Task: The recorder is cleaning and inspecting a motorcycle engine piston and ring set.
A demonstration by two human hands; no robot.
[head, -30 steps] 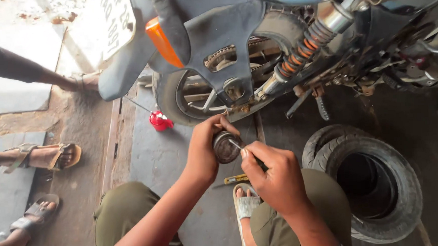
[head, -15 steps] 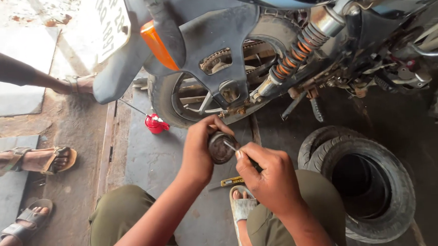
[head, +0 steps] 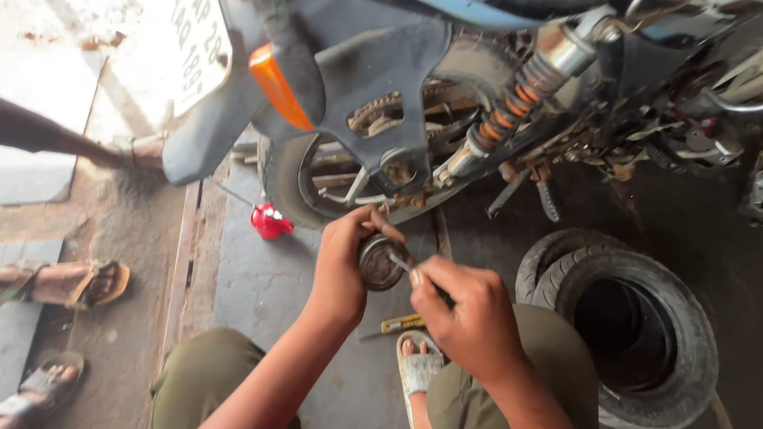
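Both hands have drifted slightly right: left hand point(head: 343, 267) grips a round metal part point(head: 380, 262) near the rear wheel point(head: 289, 180), right hand point(head: 471, 314) pinching a thin tool point(head: 403, 264) into it, prying mid-step, needing steady leverage.

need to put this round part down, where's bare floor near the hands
Bare grey slab left of the left hand, between the red can and the knee. Crowded right: stacked tyres. A yellow-handled tool lies under the right hand.
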